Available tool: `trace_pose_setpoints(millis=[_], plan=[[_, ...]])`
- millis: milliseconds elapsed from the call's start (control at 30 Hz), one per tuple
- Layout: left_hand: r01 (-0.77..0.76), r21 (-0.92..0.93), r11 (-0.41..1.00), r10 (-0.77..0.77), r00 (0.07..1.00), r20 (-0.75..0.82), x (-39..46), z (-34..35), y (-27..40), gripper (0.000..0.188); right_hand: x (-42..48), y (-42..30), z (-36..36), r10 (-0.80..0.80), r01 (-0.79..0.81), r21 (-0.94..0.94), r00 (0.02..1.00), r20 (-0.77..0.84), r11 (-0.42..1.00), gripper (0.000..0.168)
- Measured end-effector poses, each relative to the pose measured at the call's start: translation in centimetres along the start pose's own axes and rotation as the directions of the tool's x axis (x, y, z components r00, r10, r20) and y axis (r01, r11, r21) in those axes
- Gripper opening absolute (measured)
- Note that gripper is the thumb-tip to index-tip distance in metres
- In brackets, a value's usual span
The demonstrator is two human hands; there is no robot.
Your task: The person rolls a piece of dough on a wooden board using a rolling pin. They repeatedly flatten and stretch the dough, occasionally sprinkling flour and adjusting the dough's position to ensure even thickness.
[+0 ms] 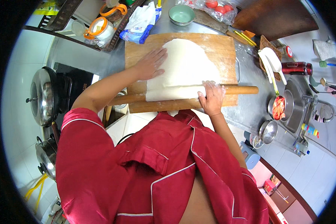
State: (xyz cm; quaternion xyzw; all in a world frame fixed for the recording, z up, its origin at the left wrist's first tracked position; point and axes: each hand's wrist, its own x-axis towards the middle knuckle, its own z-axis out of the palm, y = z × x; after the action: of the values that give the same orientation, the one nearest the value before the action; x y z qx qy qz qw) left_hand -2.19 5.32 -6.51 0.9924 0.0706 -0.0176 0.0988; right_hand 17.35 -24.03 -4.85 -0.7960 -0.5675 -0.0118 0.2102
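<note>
A broad thin sheet of dough [184,63] lies on a floured wooden board [222,56]. Its near edge is wrapped around a long wooden rolling pin [242,90], whose two ends stick out on either side. My right hand [212,95] grips the pin at the right end of the wrapped part, fingers over the top and thumb on the near side. Flat and palm down, my left hand [152,63] rests at the left edge of the sheet with its fingertips on the dough and the thumb spread. Flour whitens the right fingers.
Behind the board stand a green bowl [182,14] and a blue-and-white packet [141,23]. A cleaver [212,21] lies near bagged tomatoes [220,9]. At right are a basket [264,42], a ladle of red pieces [279,107] and a sink [296,112]; at left, a lidded wok [42,96].
</note>
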Motion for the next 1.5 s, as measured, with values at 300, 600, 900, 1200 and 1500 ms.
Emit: trace_pose_setpoints(millis=[300,600,900,1200,1500], plan=[[-0.088,-0.074,0.993,0.076,0.986,-0.151,10.2,1.7,7.1,0.066,3.5,0.9,1.1,0.156,-0.176,-0.297,0.984,-0.089,0.938,0.033],[-0.13,-0.176,0.976,0.11,0.987,-0.118,3.0,2.4,1.3,0.052,6.1,-0.4,-0.1,-0.017,0.013,0.261,1.0,0.014,0.965,0.058],[-0.259,-0.256,0.932,0.144,0.908,-0.394,6.6,3.7,5.9,0.057,-3.9,-1.1,0.9,-0.141,0.155,-0.065,0.974,0.175,0.986,0.061],[-0.4,-0.156,0.903,0.387,0.916,-0.11,2.6,2.3,6.3,0.061,-4.4,-1.5,1.8,-0.103,0.117,-0.11,0.987,0.121,0.987,0.061],[-0.124,-0.057,0.991,0.128,0.99,0.062,-1.0,1.6,2.8,0.069,-3.4,-1.9,1.7,-0.094,0.104,-0.091,0.99,0.105,0.99,0.062]])
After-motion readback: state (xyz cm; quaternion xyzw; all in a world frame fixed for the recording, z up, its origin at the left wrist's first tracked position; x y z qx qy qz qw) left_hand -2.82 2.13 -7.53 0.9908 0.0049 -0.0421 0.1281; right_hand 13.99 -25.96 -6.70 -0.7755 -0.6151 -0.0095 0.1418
